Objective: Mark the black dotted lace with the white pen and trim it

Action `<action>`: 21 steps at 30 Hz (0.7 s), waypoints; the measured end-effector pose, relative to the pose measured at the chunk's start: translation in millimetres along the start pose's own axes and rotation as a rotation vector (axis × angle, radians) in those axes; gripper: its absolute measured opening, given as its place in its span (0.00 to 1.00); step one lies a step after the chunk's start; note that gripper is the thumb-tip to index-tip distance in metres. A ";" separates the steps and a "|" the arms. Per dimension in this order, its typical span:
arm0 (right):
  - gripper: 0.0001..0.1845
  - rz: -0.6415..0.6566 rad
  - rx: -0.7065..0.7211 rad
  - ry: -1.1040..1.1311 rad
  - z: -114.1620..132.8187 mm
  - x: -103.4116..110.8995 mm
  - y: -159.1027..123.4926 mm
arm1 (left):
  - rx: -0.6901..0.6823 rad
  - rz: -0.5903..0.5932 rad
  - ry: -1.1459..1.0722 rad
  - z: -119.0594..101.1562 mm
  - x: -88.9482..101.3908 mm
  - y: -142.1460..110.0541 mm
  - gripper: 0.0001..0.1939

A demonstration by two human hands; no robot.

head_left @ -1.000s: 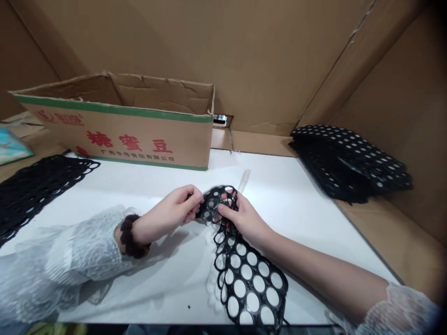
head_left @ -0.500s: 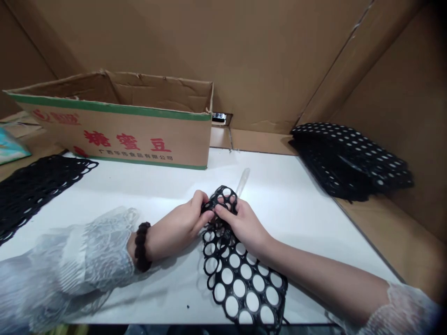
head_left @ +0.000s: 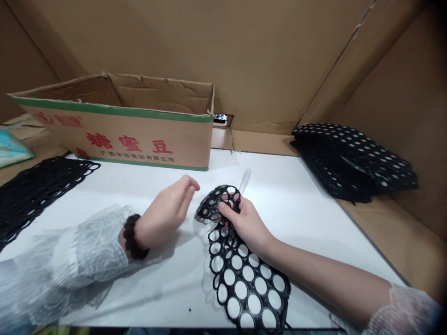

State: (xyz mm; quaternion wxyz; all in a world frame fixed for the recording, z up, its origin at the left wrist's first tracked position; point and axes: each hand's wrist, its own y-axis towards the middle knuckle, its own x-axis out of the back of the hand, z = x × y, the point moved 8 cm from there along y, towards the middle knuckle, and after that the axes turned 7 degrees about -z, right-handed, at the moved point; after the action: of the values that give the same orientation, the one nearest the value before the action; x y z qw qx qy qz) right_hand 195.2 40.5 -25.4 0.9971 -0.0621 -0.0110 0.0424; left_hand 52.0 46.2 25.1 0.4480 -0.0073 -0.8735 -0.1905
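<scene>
My right hand (head_left: 244,221) grips a black sheet full of round holes (head_left: 253,284), with the thumb pressed on its gathered upper part. The top end of the sheet folds over to the left, and its lower end spreads flat towards the front edge of the white table (head_left: 146,288). White shows through the holes. Just left of the sheet, my left hand (head_left: 165,211) is apart from it, fingers stretched out and holding nothing visible. A clear narrow strip (head_left: 245,180) lies beyond my right hand, partly hidden behind the sheet.
An open cardboard box (head_left: 132,139) with red lettering stands at the back left. More black holed sheets (head_left: 38,190) lie at the left, and a pile of black holed sheets (head_left: 352,160) sits at the right. Cardboard walls (head_left: 265,60) enclose the back.
My left hand has let go of the sheet and moved left, away from it. The sheet's top end has spread out to the left, while my right hand keeps its grip.
</scene>
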 end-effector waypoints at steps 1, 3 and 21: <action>0.10 0.018 0.001 0.003 1.0 -2.8 -0.8 | -0.021 0.060 -0.019 -5.1 -6.3 -3.5 0.13; 0.10 0.052 0.005 0.007 3.4 -8.2 -3.3 | -0.053 0.205 -0.064 -13.2 -22.4 -12.7 0.17; 0.08 0.171 0.088 0.037 14.6 -21.5 -10.6 | 0.098 0.088 -0.365 -1.0 -17.3 -5.9 0.12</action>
State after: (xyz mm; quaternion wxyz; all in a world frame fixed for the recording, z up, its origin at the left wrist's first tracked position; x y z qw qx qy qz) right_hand 174.3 30.0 -10.0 0.9916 -0.0199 0.0147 0.1267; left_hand 62.0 43.1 10.1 0.2898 -0.0580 -0.9473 -0.1235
